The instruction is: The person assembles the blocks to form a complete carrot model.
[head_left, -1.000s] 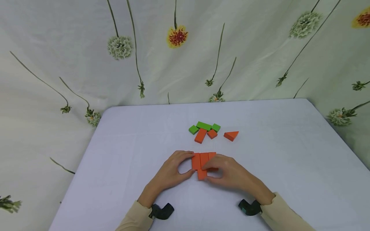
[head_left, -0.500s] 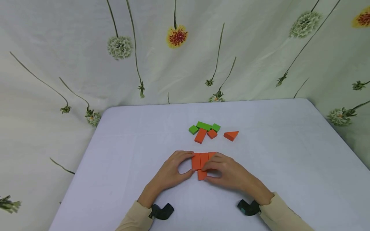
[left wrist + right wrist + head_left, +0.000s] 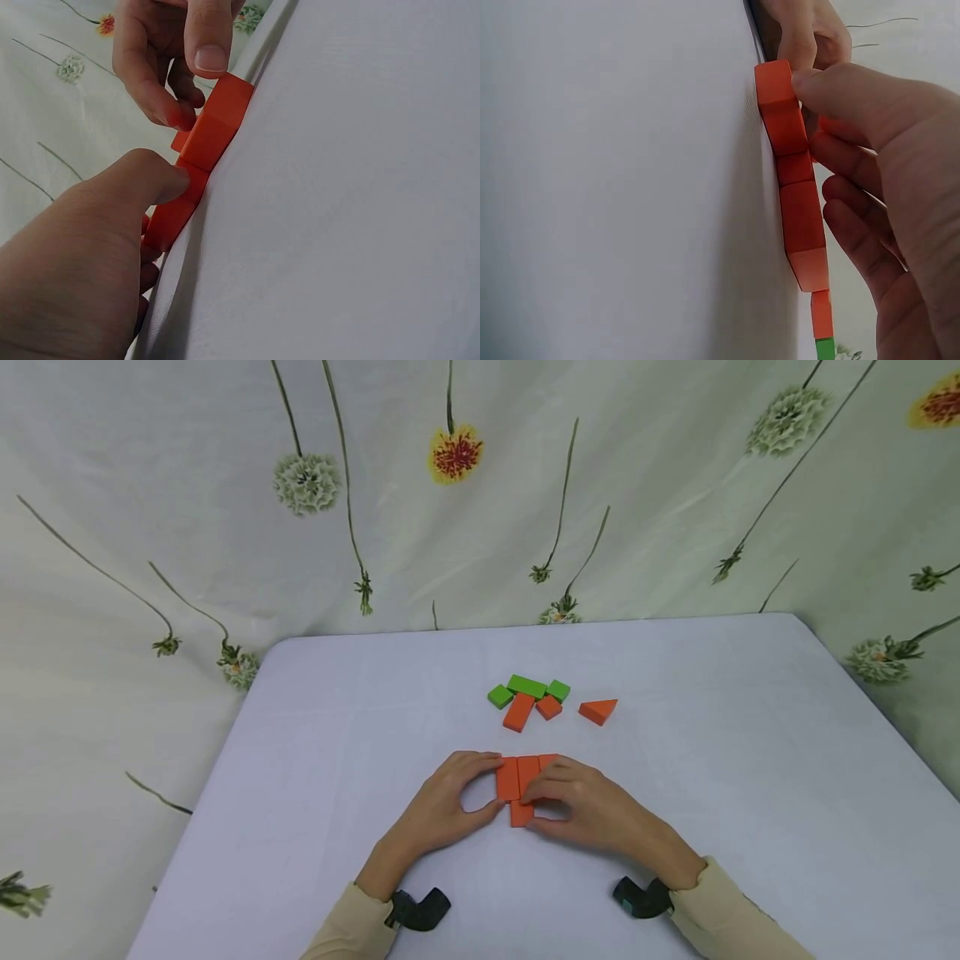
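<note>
L hand [image 3: 438,806] was part-open in a C shape, thumb & index at opp. ends of the left orange block [image 3: 507,779], gripping it. R hand [image 3: 592,802] had its thumb & index drawn close, pinching the near orange block [image 3: 522,814]; its other fingers were loosely bent, as the R wrist view showed.

The near orange block lay on the white table [image 3: 300,860], up against the near side of a row of 3 orange blocks, across the join btwn the left one & the middle orange block [image 3: 528,770]. Right orange block [image 3: 548,760] completed the row, partly hidden by R hand.

Farther back, a separate group: long green block [image 3: 527,686] w/ a left green cube [image 3: 500,697] & right green cube [image 3: 558,690] by its ends; orange oblong [image 3: 519,712] & small orange block [image 3: 549,707] just in front. Orange triangle [image 3: 597,712] lay apart, to the right.

Bg: pale flowered cloth [image 3: 150,443]. Beige sleeves [image 3: 348,927], dark device [image 3: 422,912] on ea. wrist.
</note>
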Tool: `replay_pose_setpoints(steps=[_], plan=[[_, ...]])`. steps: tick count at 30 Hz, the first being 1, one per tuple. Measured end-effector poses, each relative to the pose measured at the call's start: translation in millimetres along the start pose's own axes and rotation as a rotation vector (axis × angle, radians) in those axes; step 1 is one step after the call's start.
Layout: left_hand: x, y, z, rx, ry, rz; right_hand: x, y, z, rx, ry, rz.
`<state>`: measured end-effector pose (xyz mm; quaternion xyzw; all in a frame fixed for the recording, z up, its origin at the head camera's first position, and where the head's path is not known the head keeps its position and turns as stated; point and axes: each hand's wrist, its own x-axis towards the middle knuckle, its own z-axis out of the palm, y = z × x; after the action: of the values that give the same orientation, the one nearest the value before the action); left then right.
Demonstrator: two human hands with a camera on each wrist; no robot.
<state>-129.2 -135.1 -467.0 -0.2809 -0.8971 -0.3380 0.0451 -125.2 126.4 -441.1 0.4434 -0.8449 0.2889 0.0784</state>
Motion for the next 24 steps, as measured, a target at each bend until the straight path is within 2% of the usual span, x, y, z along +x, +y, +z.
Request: replay_pose_setpoints(steps=[6,12,19,24], plan=[[0.6,-0.1,0.0,-0.002,-0.004,-0.004,0.8,-0.4,-0.8,0.002,-0.003,0.007],[-0.2,0.3,-0.6,-0.017,-0.014,-0.016,4.8,-1.9,-6.6,0.022,-0.018,0.094],[-1.0,-0.1,-0.4,-0.012,-0.008,-0.002,14.5,7.0,-13.9,-0.005,0.114,0.142],[-0.8,0.4,-0.9,-0.003,-0.005,0.005,22.6,17.4,-18.0,-0.037,0.196,0.225]])
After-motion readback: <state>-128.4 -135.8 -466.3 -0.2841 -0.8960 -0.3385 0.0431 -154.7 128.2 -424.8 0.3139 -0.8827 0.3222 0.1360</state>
